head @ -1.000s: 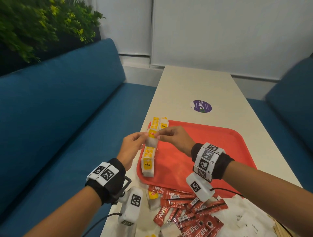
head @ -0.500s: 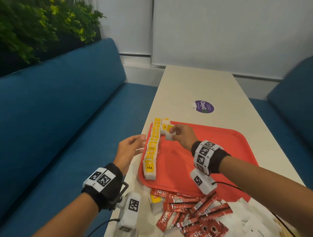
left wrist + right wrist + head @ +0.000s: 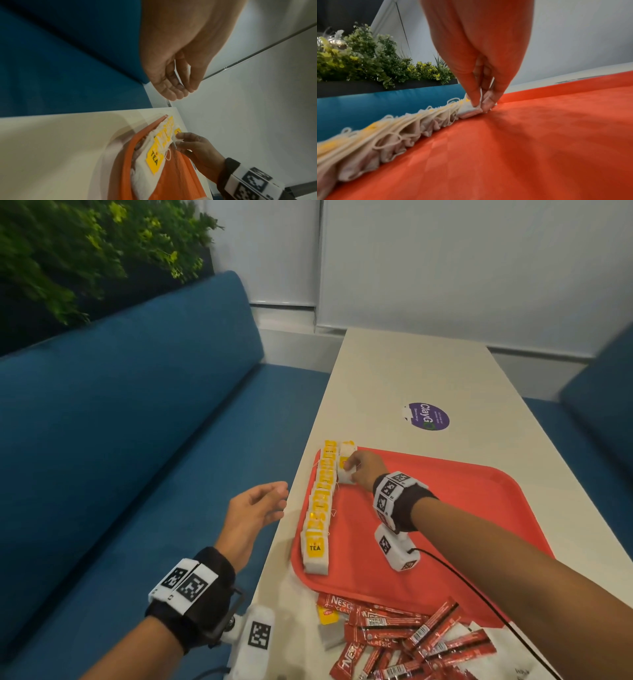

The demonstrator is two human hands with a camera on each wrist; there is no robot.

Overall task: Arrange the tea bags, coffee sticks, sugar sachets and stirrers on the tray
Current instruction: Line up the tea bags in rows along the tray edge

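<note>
A red tray (image 3: 445, 525) lies on the pale table. Along its left edge runs a row of tea bags (image 3: 320, 508) with yellow tags, overlapping like tiles. My right hand (image 3: 352, 470) pinches one more tea bag (image 3: 346, 477) and holds it down on the tray at the far end, just right of the row; the right wrist view shows the fingertips (image 3: 486, 106) pressing the tea bag (image 3: 469, 111) onto the red tray (image 3: 522, 142). My left hand (image 3: 270, 501) hovers off the table's left edge, fingers relaxed and holding nothing, as the left hand (image 3: 176, 88) also appears in its wrist view.
Red coffee sticks (image 3: 404, 642) lie heaped on the table in front of the tray, with a loose tea bag (image 3: 329, 625) among them and white sachets (image 3: 513, 659) at the right. A purple sticker (image 3: 426, 416) sits farther along the table. Blue benches (image 3: 137, 440) flank both sides.
My right hand carried the tea bag from mid-row to the tray's far left corner and lowered it onto the tray. The left hand let go and drew back off the table's edge.
</note>
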